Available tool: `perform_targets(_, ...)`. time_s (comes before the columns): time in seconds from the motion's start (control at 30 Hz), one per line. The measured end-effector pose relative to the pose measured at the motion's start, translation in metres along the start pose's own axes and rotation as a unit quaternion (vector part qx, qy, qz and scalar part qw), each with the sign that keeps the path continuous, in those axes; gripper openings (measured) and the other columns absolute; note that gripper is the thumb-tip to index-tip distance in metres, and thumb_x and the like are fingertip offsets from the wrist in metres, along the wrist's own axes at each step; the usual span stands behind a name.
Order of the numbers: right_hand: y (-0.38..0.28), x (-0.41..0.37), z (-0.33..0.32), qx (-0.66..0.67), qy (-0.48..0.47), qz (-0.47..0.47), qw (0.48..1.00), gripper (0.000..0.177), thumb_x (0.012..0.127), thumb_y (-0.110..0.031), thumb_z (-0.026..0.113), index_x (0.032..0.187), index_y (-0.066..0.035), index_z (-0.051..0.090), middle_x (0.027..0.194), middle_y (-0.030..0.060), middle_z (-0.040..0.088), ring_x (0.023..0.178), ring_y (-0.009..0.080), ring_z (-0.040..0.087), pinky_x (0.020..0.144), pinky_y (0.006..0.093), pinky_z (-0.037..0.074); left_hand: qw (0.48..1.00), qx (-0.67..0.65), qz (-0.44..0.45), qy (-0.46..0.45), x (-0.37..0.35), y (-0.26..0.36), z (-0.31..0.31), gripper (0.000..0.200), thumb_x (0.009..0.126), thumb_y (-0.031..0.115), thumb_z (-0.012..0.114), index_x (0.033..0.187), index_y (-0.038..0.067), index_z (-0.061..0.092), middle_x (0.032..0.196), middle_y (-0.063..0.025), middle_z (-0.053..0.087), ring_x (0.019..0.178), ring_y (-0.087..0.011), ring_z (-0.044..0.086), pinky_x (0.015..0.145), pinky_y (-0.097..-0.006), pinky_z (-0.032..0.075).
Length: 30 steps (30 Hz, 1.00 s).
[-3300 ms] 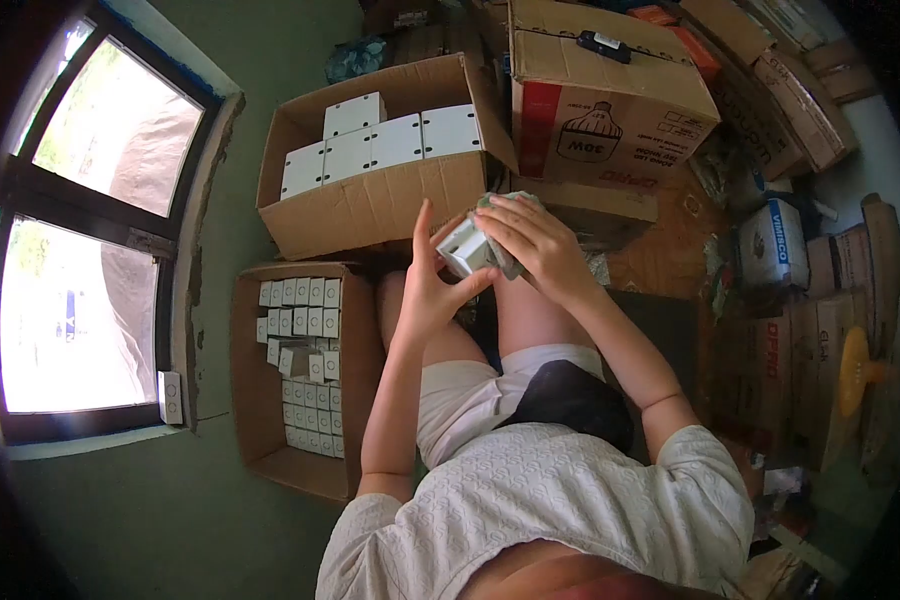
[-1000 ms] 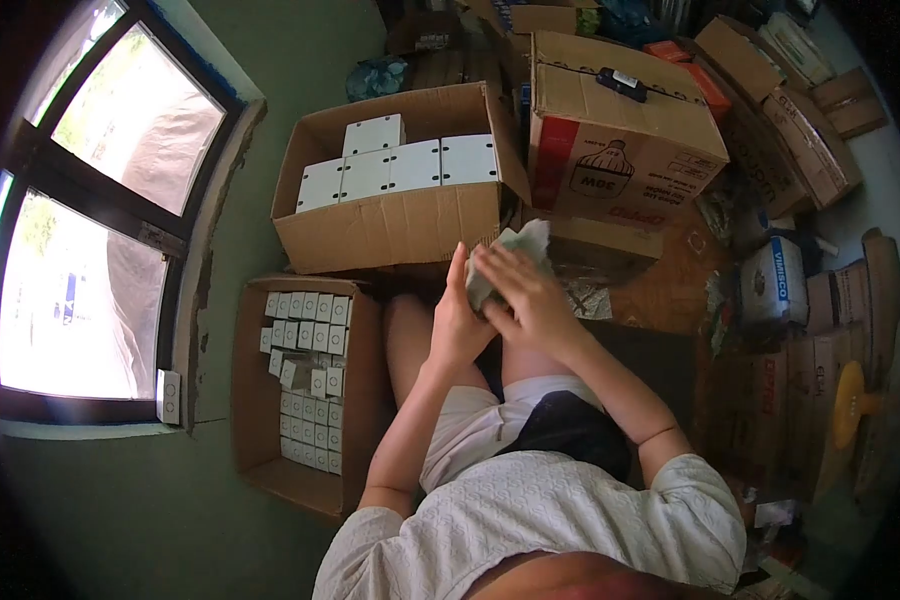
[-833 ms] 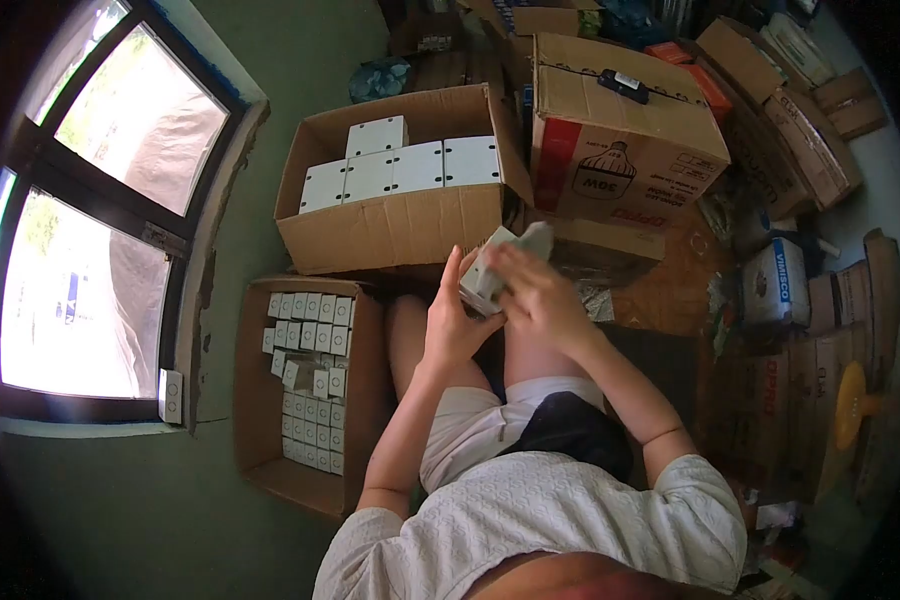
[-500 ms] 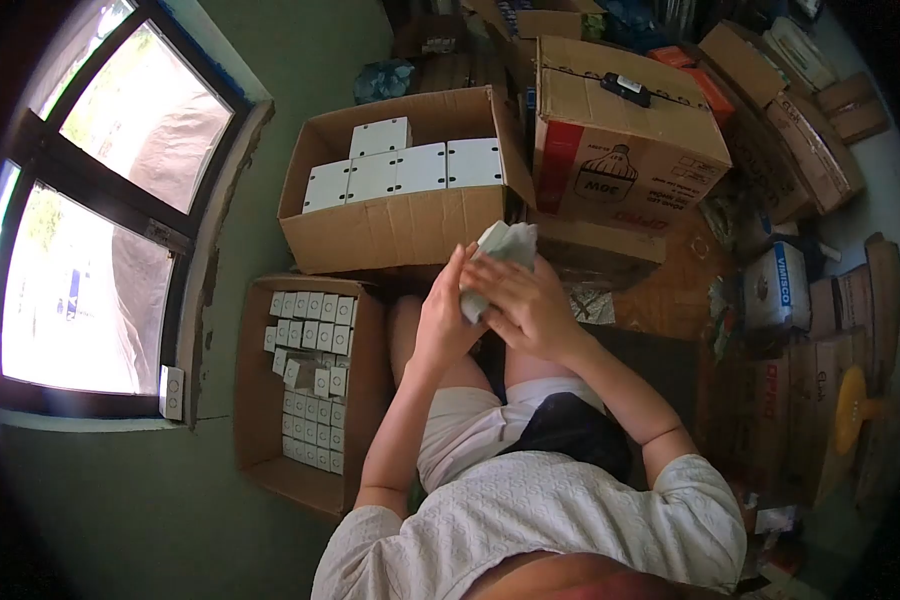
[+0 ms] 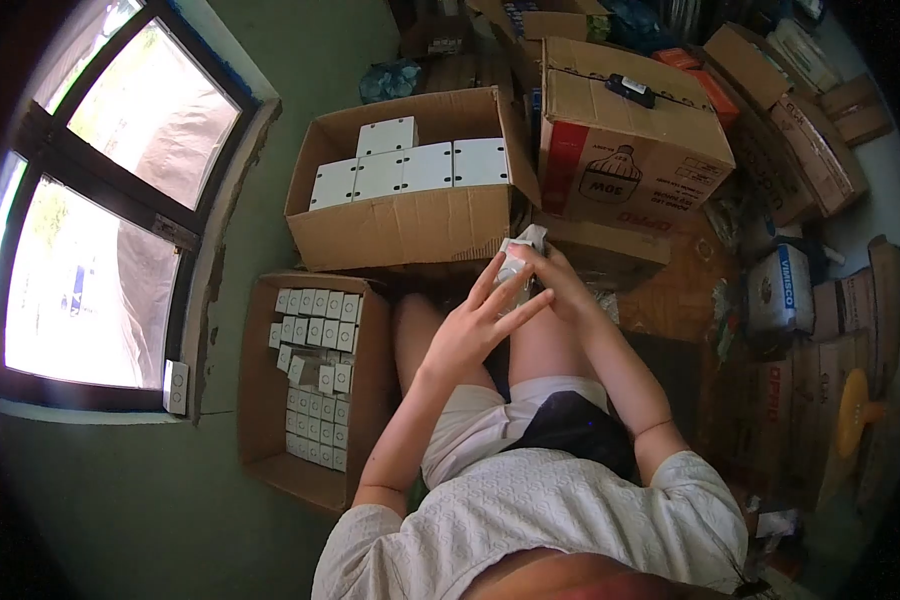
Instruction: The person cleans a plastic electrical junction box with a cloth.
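Note:
Above my knees is a small white item (image 5: 516, 262), partly wrapped in thin pale material and half hidden by my fingers. My right hand (image 5: 560, 280) grips it from the right side. Across its near side lies my left hand (image 5: 485, 315), fingers spread, touching or very close to it. Beyond the hands stands an open cardboard box (image 5: 395, 235) with several white square boxes (image 5: 427, 167) inside. To the left, a second open carton (image 5: 260, 400) holds rows of small white boxes (image 5: 315, 405), each with a round mark; a few sit tilted in the middle.
A large closed carton (image 5: 635, 150) with a black object (image 5: 630, 90) on top stands at the back right. More cartons (image 5: 825, 310) line the right side. A window (image 5: 95, 290) is at the left, with a small white box (image 5: 175, 388) on its sill.
My left hand has opened, its fingers now spread instead of pressed around the item. My right hand has shifted right and turned, uncovering more of the white item.

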State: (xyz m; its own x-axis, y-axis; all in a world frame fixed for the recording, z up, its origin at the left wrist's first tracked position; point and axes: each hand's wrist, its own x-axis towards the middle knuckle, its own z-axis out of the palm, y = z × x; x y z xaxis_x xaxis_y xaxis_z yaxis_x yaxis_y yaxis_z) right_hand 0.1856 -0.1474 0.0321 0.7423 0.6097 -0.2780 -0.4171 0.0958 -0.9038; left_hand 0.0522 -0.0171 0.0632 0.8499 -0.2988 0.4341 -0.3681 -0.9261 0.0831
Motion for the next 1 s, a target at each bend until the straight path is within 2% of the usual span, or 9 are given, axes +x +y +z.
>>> perform_targets(0.2,0.005,-0.003,0.005,0.041,0.073,0.053,0.995,0.047,0.092,-0.041,0.066,0.122,-0.006,0.058,0.102,0.0045,0.063,0.095,0.0140,0.061,0.076,0.0303,0.052,0.943,-0.227,-0.230,0.084,0.000,0.010,0.014,0.119,0.073,0.023,0.086,0.155,0.005,0.002,0.157,-0.0274,0.020,0.144,-0.0397,0.028,0.099,-0.0429,0.050)
perform_targets(0.27,0.006,-0.007,0.008,0.078,0.073,-0.011,0.994,0.044,0.093,-0.038,0.066,0.121,-0.005,0.059,0.102,0.0055,0.064,0.096,0.0162,0.061,0.082,0.0320,0.051,0.799,-0.469,-0.337,0.168,-0.001,0.003,0.033,0.126,0.072,0.024,0.088,0.155,0.008,-0.006,0.160,-0.0246,0.014,0.137,-0.0357,0.041,0.098,-0.0409,0.051)
perform_targets(0.3,0.008,-0.005,0.006,0.076,0.073,-0.014,0.994,0.044,0.093,-0.038,0.066,0.121,-0.005,0.059,0.102,0.0055,0.064,0.096,0.0162,0.061,0.082,0.0320,0.051,0.783,-0.459,-0.348,0.236,0.001,0.005,0.035,0.106,0.075,0.024,0.085,0.154,0.004,0.018,0.149,-0.0238,0.040,0.119,-0.0248,0.059,0.091,-0.0338,0.053)
perform_targets(0.33,0.013,0.000,0.002,-0.007,0.087,-0.069,0.994,0.042,0.094,-0.036,0.064,0.121,-0.004,0.059,0.107,0.0079,0.065,0.102,0.0182,0.062,0.085,0.0323,0.050,0.783,-0.459,-0.345,0.238,0.000,0.003,0.034,0.106,0.075,0.024,0.085,0.154,0.004,0.018,0.149,-0.0238,0.040,0.119,-0.0248,0.059,0.091,-0.0338,0.053)
perform_targets(0.43,0.023,0.007,-0.011,-0.151,0.079,-0.172,0.970,0.042,0.095,-0.032,0.062,0.122,0.000,0.060,0.118,0.0126,0.065,0.113,0.0207,0.060,0.092,0.0319,0.048,0.809,-0.378,-0.448,0.048,0.002,0.005,0.018,0.050,0.079,0.025,0.079,0.119,-0.001,0.064,0.085,-0.0164,0.073,0.082,-0.0137,0.071,0.073,-0.0306,0.055)
perform_targets(0.57,0.002,-0.014,0.000,-0.347,0.033,-0.271,0.897,0.043,0.092,-0.023,0.059,0.129,-0.002,0.057,0.136,0.0176,0.057,0.133,0.0292,0.049,0.109,0.0383,0.036,0.843,-0.342,-0.406,0.085,0.001,0.009,0.013,0.055,0.078,0.026,0.077,0.124,0.004,0.059,0.086,-0.0199,0.071,0.082,-0.0344,0.071,0.069,-0.0383,0.055)
perform_targets(0.6,-0.005,-0.025,0.003,-0.467,0.016,-0.345,0.814,0.043,0.091,-0.020,0.059,0.131,-0.003,0.057,0.139,0.0175,0.054,0.135,0.0326,0.045,0.113,0.0425,0.033,0.844,-0.342,-0.405,0.086,0.002,0.007,0.012,0.055,0.078,0.026,0.077,0.124,0.004,0.059,0.086,-0.0199,0.071,0.082,-0.0344,0.071,0.069,-0.0383,0.055)
perform_targets(0.83,-0.030,-0.057,0.025,-0.581,-0.123,-0.377,0.711,0.045,0.095,-0.037,0.050,0.133,-0.014,0.058,0.151,0.0154,0.041,0.143,0.0418,0.028,0.113,0.0528,0.029,0.895,-0.295,-0.326,0.074,-0.005,0.001,0.020,0.032,0.075,0.013,0.075,0.103,0.002,0.065,0.102,-0.0198,0.069,0.090,-0.0364,0.069,0.075,-0.0400,0.056)
perform_targets(1.0,-0.007,-0.039,0.010,-0.439,-0.022,-0.389,0.810,0.049,0.098,-0.055,0.044,0.129,-0.024,0.065,0.158,0.0200,0.024,0.145,0.0467,0.021,0.115,0.0549,0.023,0.891,-0.286,-0.341,0.093,-0.007,0.016,0.009,0.041,0.071,0.011,0.078,0.108,0.000,0.064,0.092,-0.0189,0.069,0.076,-0.0299,0.071,0.064,-0.0345,0.055)
